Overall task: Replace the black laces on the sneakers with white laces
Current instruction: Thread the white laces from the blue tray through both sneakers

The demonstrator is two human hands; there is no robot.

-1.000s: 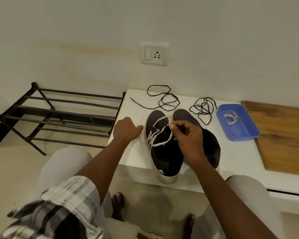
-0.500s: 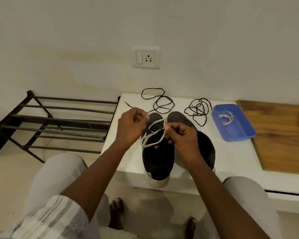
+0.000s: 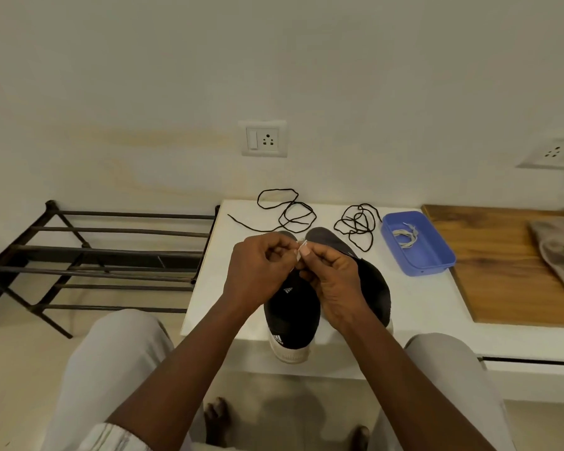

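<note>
Two black sneakers stand side by side on a white table (image 3: 420, 307), heels toward me. Over the left sneaker (image 3: 292, 315) my left hand (image 3: 258, 275) and my right hand (image 3: 334, 281) meet, both pinching the white lace (image 3: 302, 247), whose ends show between the fingertips. My right hand covers part of the right sneaker (image 3: 370, 281). Two loose black laces lie behind the shoes, one at the back left (image 3: 287, 211), one coiled at the back right (image 3: 358, 224). Another white lace (image 3: 406, 239) rests in a blue tray (image 3: 437, 265).
A dark metal shoe rack (image 3: 95, 255) stands on the floor left of the table. A wooden board (image 3: 502, 265) with a grey cloth (image 3: 560, 255) lies at the right. Wall sockets are behind. My knees and bare feet are below the table's front edge.
My left hand rose from the table beside the shoe and came to the right hand; both now hold the white lace ends together above the left sneaker.
</note>
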